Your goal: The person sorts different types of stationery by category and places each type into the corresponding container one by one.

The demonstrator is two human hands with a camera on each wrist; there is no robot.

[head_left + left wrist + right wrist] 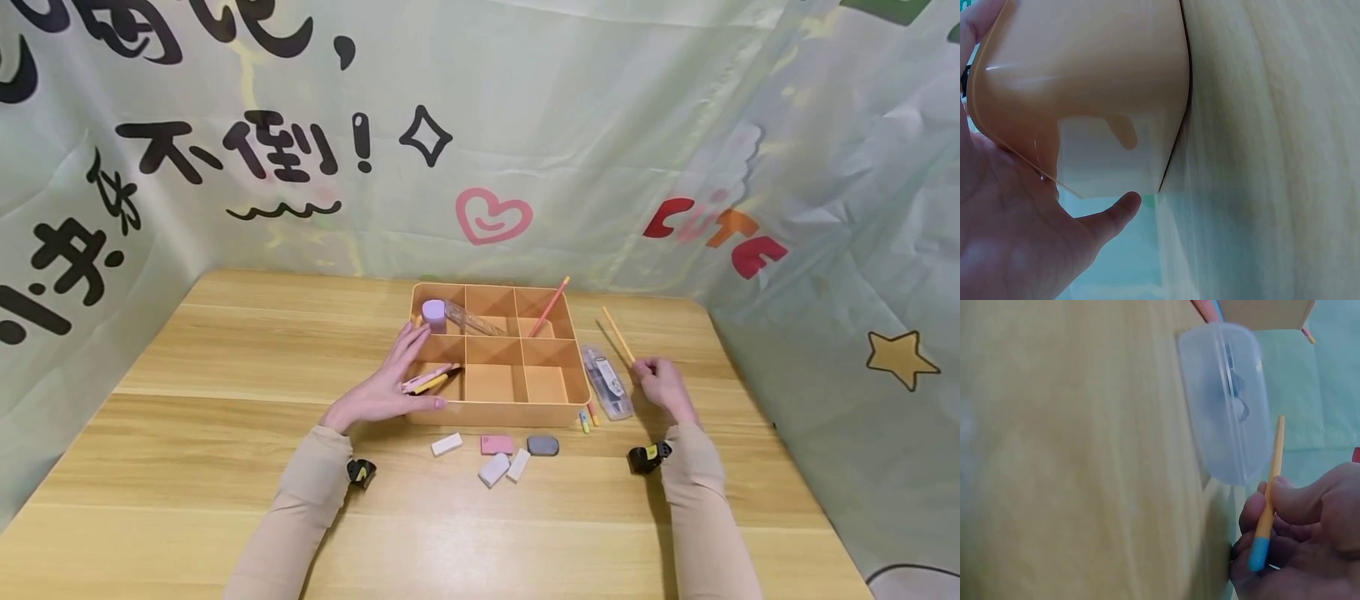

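Pencil up in one hand, tray steadied with the other

Right hand point(660, 385), lower right of centre, pinches a thin orange pencil point(618, 334) near its blue end; looks light, stiff and a bit slick, so gripping low seems sensible. Left hand point(390, 385) lies flat, fingers straight, against the orange divider tray point(573, 333) at the frame's middle.

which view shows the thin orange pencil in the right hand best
The right wrist view: the thin orange pencil with its blue end fills the frame, pinched by the right hand. The head view shows it small and distant. The left wrist view misses it.
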